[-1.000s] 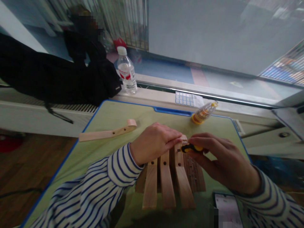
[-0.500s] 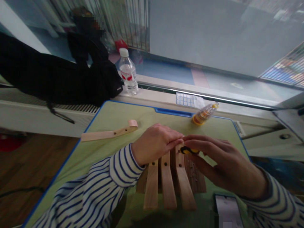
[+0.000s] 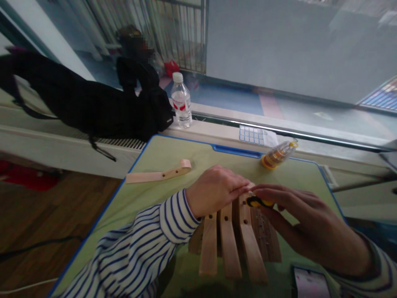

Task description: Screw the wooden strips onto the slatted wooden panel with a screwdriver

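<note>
Three pale wooden slats (image 3: 228, 252) with drilled holes lie side by side across a darker brown wooden piece (image 3: 269, 236). My left hand (image 3: 218, 188) rests over their far ends, its fingertips closed on the top of the rightmost slat (image 3: 254, 258); its thumb is hidden. Close against those fingertips, my right hand (image 3: 297, 211) pinches a small yellow-and-black screwdriver (image 3: 259, 202) at the same slat's upper end. Only its handle shows clearly, and its tip cannot be made out. Apart from these, a similar curved slat (image 3: 158, 176) lies at the table's left.
The green table (image 3: 149, 198) has a blue edge. A tapered bottle of amber contents (image 3: 277, 155) stands at the back right, a phone (image 3: 311, 283) near the front. Along the sill are a water bottle (image 3: 182, 103), a black bag (image 3: 102, 105) and a gridded sheet (image 3: 251, 134).
The camera view has swung left, so everything sits further right in the picture. Both hands keep nearly the same hold on the slat and the screwdriver.
</note>
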